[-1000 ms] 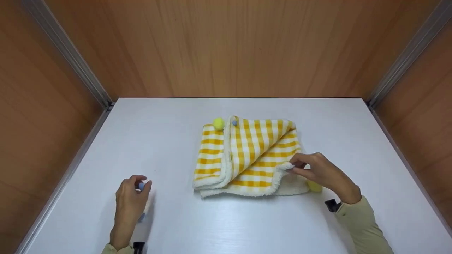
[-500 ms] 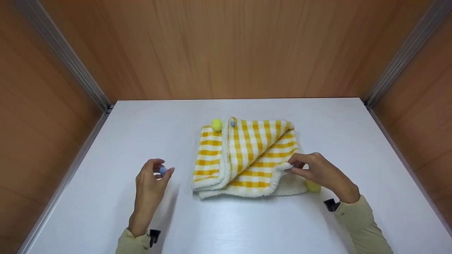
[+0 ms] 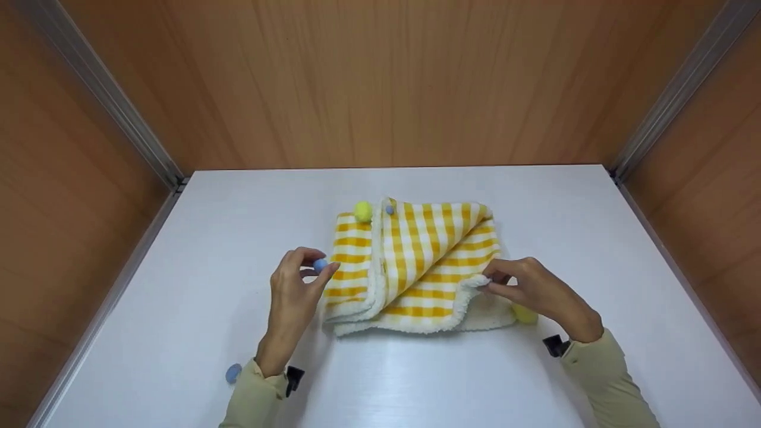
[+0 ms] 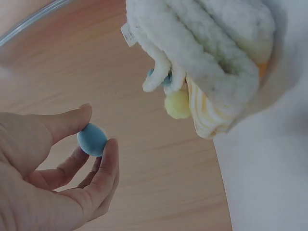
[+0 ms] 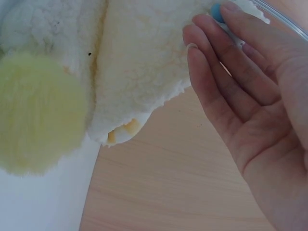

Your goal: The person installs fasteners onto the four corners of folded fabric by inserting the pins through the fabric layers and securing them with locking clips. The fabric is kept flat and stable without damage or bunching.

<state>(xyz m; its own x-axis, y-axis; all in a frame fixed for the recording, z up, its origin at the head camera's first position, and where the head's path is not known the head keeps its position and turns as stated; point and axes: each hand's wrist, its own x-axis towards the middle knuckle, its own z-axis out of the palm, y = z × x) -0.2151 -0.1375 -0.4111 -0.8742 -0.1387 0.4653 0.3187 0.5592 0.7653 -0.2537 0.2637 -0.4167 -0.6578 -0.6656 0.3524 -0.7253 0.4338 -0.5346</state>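
My left hand (image 3: 291, 297) pinches a small blue domed button (image 4: 92, 140) between thumb and fingertips, just beside the left edge of a folded cloth (image 3: 416, 255). The cloth has yellow and white checks, with white fleece lining turned up along its edges. At its front right, my right hand (image 3: 538, 291) pinches a fleecy corner, lifting the edge into a curl. A blue knob (image 5: 216, 13) shows at that thumb tip in the right wrist view. Another blue button (image 3: 389, 210) sits on the folded-over flap at the cloth's far side.
A yellow pompom (image 3: 363, 211) lies at the cloth's far left corner, and another pompom (image 3: 525, 314) is beside the right hand. One blue round piece (image 3: 233, 373) rests on the white table (image 3: 148, 285) near the left sleeve. Wooden panels (image 3: 380, 83) enclose the table.
My left hand has moved right and away from me, carrying the blue button to the cloth's left edge; the blue piece behind it is now uncovered. My right hand keeps its place.
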